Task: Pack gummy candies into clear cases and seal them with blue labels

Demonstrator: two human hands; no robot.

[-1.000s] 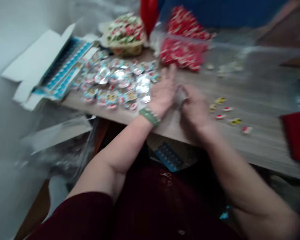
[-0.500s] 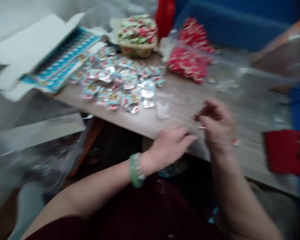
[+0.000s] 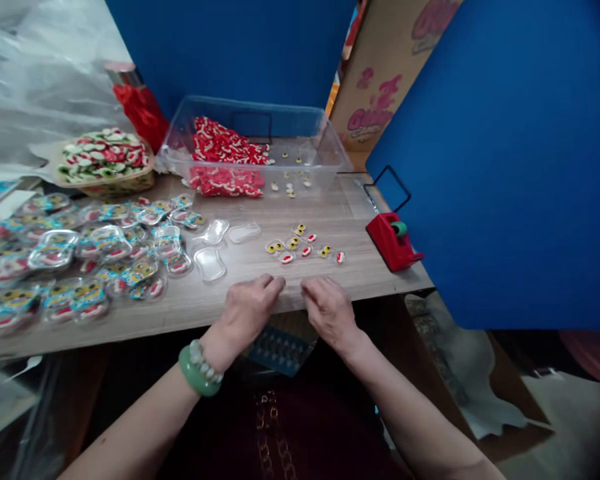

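At the table's front edge my left hand (image 3: pixel 250 307) is closed, with thumb and fingertips pressed together. My right hand (image 3: pixel 329 308) is curled in a similar way a short gap to its right. Whatever the fingertips hold, if anything, is too small or hidden to make out. Just beyond them lie several loose yellow eye-shaped pieces (image 3: pixel 325 251) and red-and-white mouth-shaped pieces (image 3: pixel 287 259). Clear plastic shells (image 3: pixel 211 264) rest on the wood left of these pieces. Farther left, many filled clear packs (image 3: pixel 143 270) with yellow, blue and red contents are heaped.
A clear plastic bin (image 3: pixel 325 157) holds red-and-white pieces at the back. Left of it stands a basket (image 3: pixel 130 183) of white, red and green pieces. A red tape dispenser (image 3: pixel 390 243) sits at right beside a blue panel (image 3: pixel 505 167). A patterned tray (image 3: pixel 280 350) shows below the table edge.
The view has swung right and steadied, bringing the loose pieces and tape dispenser into clear sight. My right hand has drawn back to the table edge, level with the left.
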